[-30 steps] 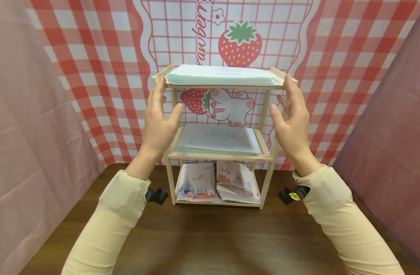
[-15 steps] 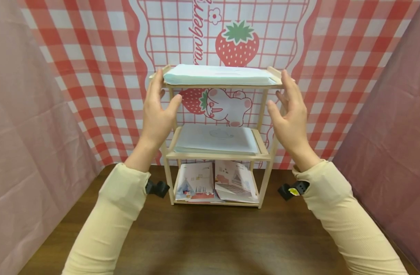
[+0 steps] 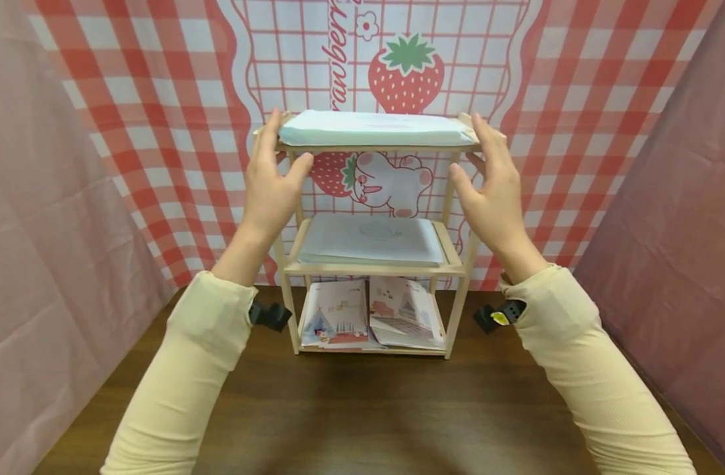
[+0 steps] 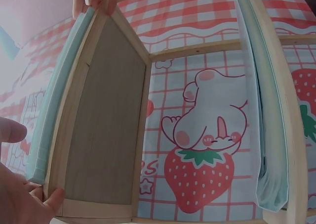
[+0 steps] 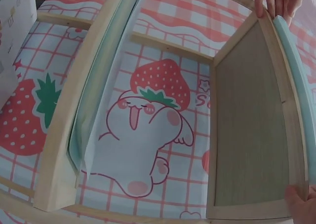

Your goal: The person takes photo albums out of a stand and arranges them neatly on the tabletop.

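Head view: brown table (image 3: 362, 409), pink curtains (image 3: 71, 264), strawberry backdrop (image 3: 184, 92); left fingers (image 3: 269, 137) and right fingers (image 3: 489, 138) wide against wooden rack (image 3: 374, 270).

Soft, even light fills the head view, palest on the top paper stack (image 3: 374, 136); the brown counter (image 3: 362, 409) carries a dull sheen and blurred shadows in front of the wooden rack (image 3: 374, 270). Both wrist views look hazier and greyer, with bluish-white glare in the left one's upper left corner, the shelf panel (image 4: 106, 120) shaded, and wide-angle distortion bowing the rack's bars
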Motion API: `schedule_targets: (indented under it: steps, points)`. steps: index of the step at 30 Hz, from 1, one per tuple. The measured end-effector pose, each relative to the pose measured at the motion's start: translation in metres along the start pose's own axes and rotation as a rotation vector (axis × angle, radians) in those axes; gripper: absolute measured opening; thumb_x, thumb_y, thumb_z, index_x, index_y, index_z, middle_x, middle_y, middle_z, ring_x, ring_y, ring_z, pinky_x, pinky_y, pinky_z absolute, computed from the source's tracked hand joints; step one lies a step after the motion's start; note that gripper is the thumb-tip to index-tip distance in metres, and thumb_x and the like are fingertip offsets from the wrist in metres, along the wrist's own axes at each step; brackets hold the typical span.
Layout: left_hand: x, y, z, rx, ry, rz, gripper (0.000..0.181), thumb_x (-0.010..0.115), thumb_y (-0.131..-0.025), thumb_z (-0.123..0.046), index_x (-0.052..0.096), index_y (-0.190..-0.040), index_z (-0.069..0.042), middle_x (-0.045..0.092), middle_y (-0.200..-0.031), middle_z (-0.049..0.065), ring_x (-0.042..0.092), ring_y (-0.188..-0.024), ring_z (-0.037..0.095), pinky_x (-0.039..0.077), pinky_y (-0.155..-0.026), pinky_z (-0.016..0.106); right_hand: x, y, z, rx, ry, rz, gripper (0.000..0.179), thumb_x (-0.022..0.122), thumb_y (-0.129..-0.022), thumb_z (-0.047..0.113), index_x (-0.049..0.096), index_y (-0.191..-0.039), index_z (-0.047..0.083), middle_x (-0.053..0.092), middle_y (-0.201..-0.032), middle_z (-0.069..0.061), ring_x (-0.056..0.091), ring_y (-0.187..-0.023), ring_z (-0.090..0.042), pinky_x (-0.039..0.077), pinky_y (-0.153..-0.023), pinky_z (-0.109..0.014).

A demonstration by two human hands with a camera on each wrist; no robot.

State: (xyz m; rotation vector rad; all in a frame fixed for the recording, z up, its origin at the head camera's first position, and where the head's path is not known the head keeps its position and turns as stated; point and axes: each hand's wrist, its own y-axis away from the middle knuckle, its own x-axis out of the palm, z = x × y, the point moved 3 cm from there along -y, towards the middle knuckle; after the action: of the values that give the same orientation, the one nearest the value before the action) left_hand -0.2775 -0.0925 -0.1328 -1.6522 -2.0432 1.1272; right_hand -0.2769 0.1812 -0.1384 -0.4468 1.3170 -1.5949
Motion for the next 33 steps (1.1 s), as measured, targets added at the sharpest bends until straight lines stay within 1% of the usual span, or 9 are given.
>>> schedule_targets:
  steps: [6,12,17,20,23,28,30,33]
  points:
    - [0.002,-0.003,0.000,-0.004,-0.001,-0.009,0.066,0.055,-0.087,-0.018,0.021,-0.144,-0.012,0.032,-0.142,-0.001,0.043,-0.118,0.011,0.033,-0.100,0.017,0.002,-0.003,0.005,0.036,0.015,0.010,0.058,0.052,-0.086,0.000,0.032,-0.140,0.008,0.037,-0.141,-0.003,0.043,-0.118,-0.015,0.039,-0.099,-0.024]
    - [0.003,-0.003,-0.002,-0.008,0.011,-0.021,0.059,0.055,-0.087,-0.014,0.030,-0.141,-0.012,0.030,-0.143,0.001,0.043,-0.120,0.014,0.034,-0.100,0.019,0.001,-0.002,0.032,0.072,0.026,0.025,0.054,0.048,-0.087,-0.001,0.033,-0.138,0.000,0.038,-0.139,-0.012,0.044,-0.118,-0.024,0.038,-0.100,-0.026]
    - [0.002,-0.003,-0.002,0.009,0.010,-0.038,0.054,0.055,-0.086,-0.012,0.036,-0.136,-0.011,0.036,-0.139,0.002,0.045,-0.118,0.015,0.035,-0.100,0.022,0.004,-0.002,0.042,0.082,0.033,0.033,0.053,0.048,-0.087,-0.001,0.033,-0.137,-0.003,0.037,-0.137,-0.017,0.044,-0.119,-0.026,0.038,-0.101,-0.028]
    - [0.002,-0.003,0.000,0.028,0.010,-0.042,0.052,0.055,-0.085,-0.011,0.038,-0.134,-0.011,0.039,-0.136,0.003,0.046,-0.116,0.014,0.036,-0.099,0.023,0.005,-0.003,0.040,0.080,0.042,0.037,0.052,0.048,-0.086,-0.002,0.034,-0.136,-0.004,0.037,-0.137,-0.019,0.043,-0.119,-0.026,0.038,-0.100,-0.032]
    - [0.002,-0.003,0.002,0.045,0.015,-0.040,0.050,0.054,-0.085,-0.009,0.038,-0.133,-0.010,0.039,-0.136,0.003,0.046,-0.115,0.013,0.036,-0.099,0.023,0.007,-0.004,0.030,0.067,0.039,0.031,0.052,0.049,-0.086,-0.003,0.035,-0.135,-0.002,0.037,-0.136,-0.017,0.044,-0.118,-0.025,0.040,-0.099,-0.033]
    - [0.002,-0.003,0.004,0.058,0.042,-0.045,0.049,0.053,-0.086,-0.007,0.039,-0.133,-0.009,0.040,-0.137,0.002,0.043,-0.118,0.010,0.034,-0.100,0.021,0.009,-0.005,0.009,0.031,0.056,0.018,0.052,0.052,-0.086,0.001,0.038,-0.136,0.007,0.038,-0.137,-0.009,0.044,-0.117,-0.018,0.041,-0.096,-0.028]
    - [0.002,-0.002,0.003,0.061,0.045,-0.052,0.048,0.053,-0.086,-0.006,0.040,-0.132,-0.009,0.039,-0.138,0.001,0.042,-0.118,0.009,0.033,-0.100,0.021,0.010,-0.004,0.005,0.019,0.070,0.015,0.051,0.053,-0.086,0.002,0.039,-0.134,0.009,0.038,-0.138,-0.006,0.044,-0.117,-0.015,0.042,-0.096,-0.027]
    - [0.001,0.000,0.000,0.067,0.045,-0.057,0.048,0.053,-0.085,-0.003,0.041,-0.131,-0.008,0.038,-0.139,0.002,0.041,-0.119,0.011,0.034,-0.100,0.024,0.011,-0.003,0.004,0.009,0.080,0.012,0.047,0.053,-0.086,0.003,0.041,-0.132,0.008,0.037,-0.139,-0.003,0.043,-0.117,-0.012,0.042,-0.094,-0.027]
